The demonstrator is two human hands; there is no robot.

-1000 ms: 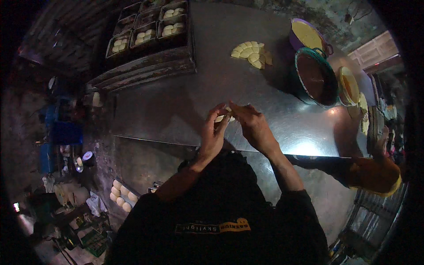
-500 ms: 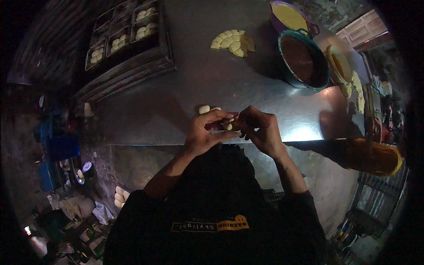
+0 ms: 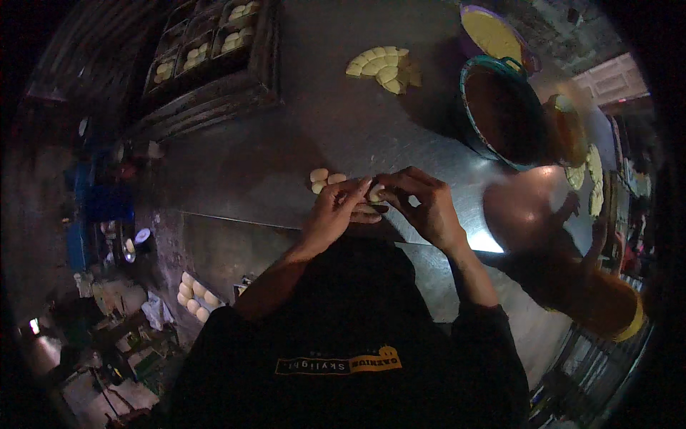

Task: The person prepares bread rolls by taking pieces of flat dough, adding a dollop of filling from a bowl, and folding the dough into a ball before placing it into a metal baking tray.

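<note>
My left hand grips a small piece of dough near the front edge of the metal table. My right hand pinches the same piece from the right, fingertips meeting those of my left. Pale dough pieces lie just left of my fingers. Farther back sits a fan-shaped cluster of segmented yellowish dough.
Back left are metal tins holding dough balls. At right stand a green-rimmed basin, a purple tub, a yellow container and more dough. A co-worker is at the right edge. Lower left, dough balls rest on a tray.
The small dough pieces left of my hands have come into clearer view. My fingers have shifted around the piece they hold. The co-worker's arm at right has moved.
</note>
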